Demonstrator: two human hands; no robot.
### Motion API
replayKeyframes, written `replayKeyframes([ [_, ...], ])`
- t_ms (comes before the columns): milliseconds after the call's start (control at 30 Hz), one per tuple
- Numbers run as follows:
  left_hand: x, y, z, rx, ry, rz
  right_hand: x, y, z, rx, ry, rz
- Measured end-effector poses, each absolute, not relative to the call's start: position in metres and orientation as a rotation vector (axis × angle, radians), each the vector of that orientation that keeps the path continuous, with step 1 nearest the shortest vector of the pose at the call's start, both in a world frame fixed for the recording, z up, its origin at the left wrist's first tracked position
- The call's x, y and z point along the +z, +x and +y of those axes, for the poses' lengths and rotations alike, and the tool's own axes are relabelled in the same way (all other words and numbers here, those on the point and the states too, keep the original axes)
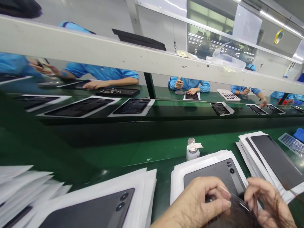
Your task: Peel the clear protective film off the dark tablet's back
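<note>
At the lower right, my left hand (204,199) is closed, with thumb and index finger pinching a dark, glossy, see-through-looking sheet (234,213). My right hand (267,202) curls its fingers at the sheet's right edge; the fingertips are partly hidden. Whether the sheet is film or a hard cover, I cannot tell. Just beyond the hands lies a grey tablet (209,175) with two camera lenses, on a stack of white sleeves (177,177).
Another grey tablet (95,209) lies on white sleeves at lower left, and one more (277,158) at right. A white dispenser bottle (193,153) stands behind the middle stack. Across the green bench, co-workers in blue handle open tablets (133,107) under a white beam (95,47).
</note>
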State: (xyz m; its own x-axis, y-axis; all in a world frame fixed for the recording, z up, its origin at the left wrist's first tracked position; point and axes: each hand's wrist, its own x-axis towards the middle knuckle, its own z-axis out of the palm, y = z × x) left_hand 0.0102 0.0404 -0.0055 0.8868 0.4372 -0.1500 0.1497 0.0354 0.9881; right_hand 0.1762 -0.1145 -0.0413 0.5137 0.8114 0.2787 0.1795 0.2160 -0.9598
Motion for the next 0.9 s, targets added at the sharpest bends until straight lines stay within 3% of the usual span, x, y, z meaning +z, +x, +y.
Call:
replayKeyframes([
  [300,0.007,0.011,0.036,0.248,1.734,0.471,-0.001,0.192,-0.09,0.884,-1.107,-1.011],
  [900,-0.027,0.013,0.039,0.212,1.815,0.469,-0.014,0.191,-0.078,1.048,-1.04,-0.924],
])
